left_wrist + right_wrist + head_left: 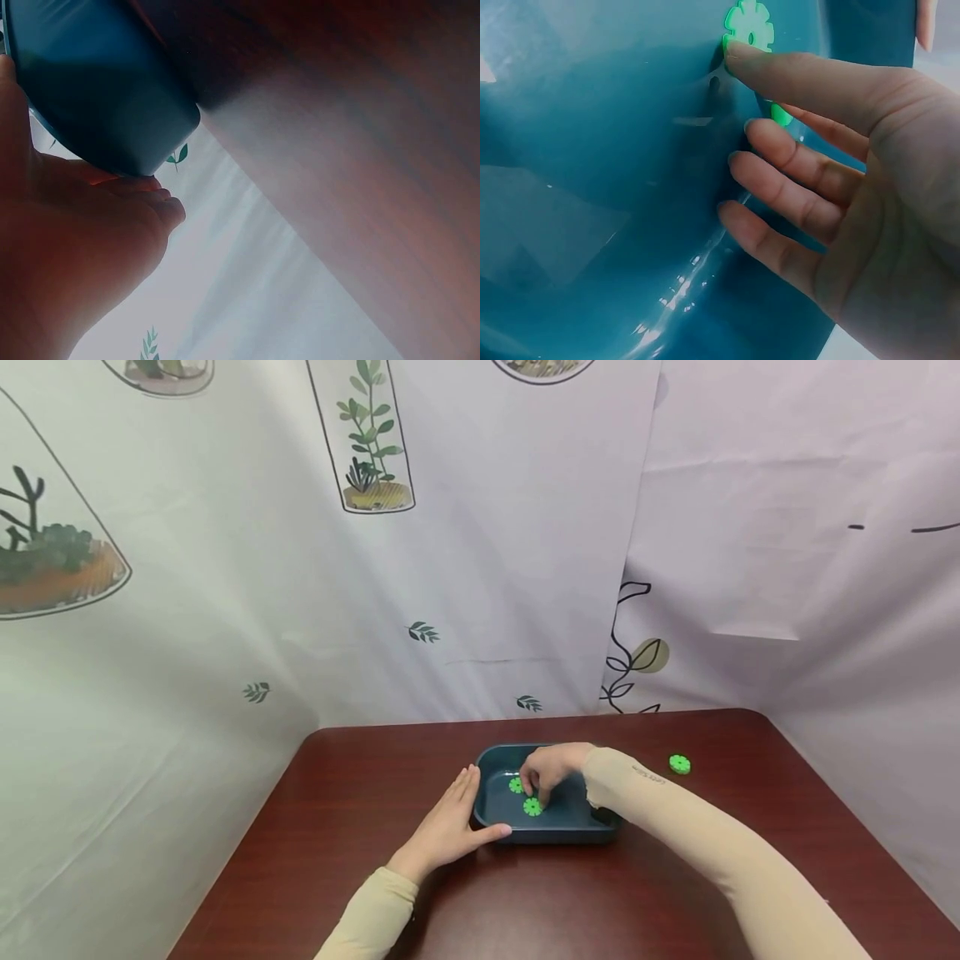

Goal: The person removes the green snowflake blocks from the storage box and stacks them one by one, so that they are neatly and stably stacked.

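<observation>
In the head view, a dark teal tray (555,837) sits on the table. Against its left side rests my left hand (444,828), fingers straight and thumb at the front rim. The left wrist view shows this hand (97,232) along the tray's outer wall (97,97). Inside the tray, my right hand (551,766) pinches a green flower-shaped disc (532,807) low over the bottom. The right wrist view has the thumb (802,79) across that disc's edge (751,19), with the index finger mostly hidden. Another green disc (516,785) lies just behind it.
Beyond my right sleeve (675,814), a further green disc (679,764) lies on the brown table (375,777) at the right. A white cloth (510,568) printed with plants hangs behind and beside the table.
</observation>
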`<state>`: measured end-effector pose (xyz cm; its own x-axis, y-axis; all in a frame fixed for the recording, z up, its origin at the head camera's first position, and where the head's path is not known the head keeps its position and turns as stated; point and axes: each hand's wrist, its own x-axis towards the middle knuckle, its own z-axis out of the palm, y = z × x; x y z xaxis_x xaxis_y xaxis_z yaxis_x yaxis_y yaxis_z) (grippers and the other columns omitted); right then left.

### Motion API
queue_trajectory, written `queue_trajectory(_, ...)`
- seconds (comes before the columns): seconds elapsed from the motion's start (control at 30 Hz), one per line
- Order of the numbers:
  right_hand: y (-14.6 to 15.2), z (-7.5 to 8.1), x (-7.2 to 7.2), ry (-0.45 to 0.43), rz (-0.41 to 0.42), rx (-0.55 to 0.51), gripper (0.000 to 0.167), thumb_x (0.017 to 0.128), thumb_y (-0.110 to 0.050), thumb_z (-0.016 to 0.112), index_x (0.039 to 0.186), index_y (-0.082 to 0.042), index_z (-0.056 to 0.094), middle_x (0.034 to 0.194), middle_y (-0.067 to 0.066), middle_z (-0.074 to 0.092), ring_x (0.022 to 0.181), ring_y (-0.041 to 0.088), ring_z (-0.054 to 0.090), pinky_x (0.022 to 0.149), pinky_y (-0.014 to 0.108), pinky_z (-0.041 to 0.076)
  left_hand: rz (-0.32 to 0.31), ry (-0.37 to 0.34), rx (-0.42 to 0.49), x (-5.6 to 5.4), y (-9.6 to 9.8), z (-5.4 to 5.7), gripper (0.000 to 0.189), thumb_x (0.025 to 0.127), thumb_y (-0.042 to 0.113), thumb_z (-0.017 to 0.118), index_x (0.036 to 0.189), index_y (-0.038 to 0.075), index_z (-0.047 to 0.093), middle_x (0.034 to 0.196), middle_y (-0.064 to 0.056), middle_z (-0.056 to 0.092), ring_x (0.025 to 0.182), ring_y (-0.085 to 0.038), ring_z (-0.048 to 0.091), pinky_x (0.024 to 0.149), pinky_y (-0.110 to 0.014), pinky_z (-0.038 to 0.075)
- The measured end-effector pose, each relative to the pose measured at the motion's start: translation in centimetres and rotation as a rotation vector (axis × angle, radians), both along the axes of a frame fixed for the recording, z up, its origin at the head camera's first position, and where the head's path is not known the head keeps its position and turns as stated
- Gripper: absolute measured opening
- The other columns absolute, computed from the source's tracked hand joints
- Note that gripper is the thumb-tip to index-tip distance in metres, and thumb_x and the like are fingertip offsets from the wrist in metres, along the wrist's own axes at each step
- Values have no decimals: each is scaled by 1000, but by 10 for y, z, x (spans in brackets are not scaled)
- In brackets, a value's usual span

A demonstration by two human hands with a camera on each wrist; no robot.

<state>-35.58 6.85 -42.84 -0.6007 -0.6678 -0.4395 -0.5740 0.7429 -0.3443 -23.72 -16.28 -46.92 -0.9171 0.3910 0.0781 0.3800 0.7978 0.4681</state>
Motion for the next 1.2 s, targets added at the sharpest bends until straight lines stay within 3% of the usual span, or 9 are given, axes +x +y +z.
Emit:
queue_trajectory(0.3, -5, 1, 5, -52, 22, 8, 16, 82, -17, 83, 88, -22, 69, 82, -6, 64, 70, 9, 50, 65, 25, 41, 9, -11, 1, 1, 0, -3, 118, 82, 84, 52, 162, 6, 13, 168, -10, 12, 155, -25, 9, 120, -49, 22)
queue_trajectory(0.8, -10, 2, 6, -19, 17, 65, 22, 79, -19, 87, 82, -22, 66, 82, -7, 63, 73, 9, 51, 69, 25, 42, 9, 1, 9, 0, 2, -3, 117, 82, 82, 54, 162, 5, 14, 167, -14, 14, 154, -26, 10, 120, -50, 22)
queue_trajectory(1.2, -1, 3, 2, -17, 9, -43, 22, 83, -4, 81, 85, -16, 62, 74, -5, 57, 64, 10, 46, 60, 25, 40, -3, 18, 9, -2, 0, -3, 118, 82, 83, 53, 161, 3, 15, 167, -16, 15, 154, -30, 11, 120, -50, 23)
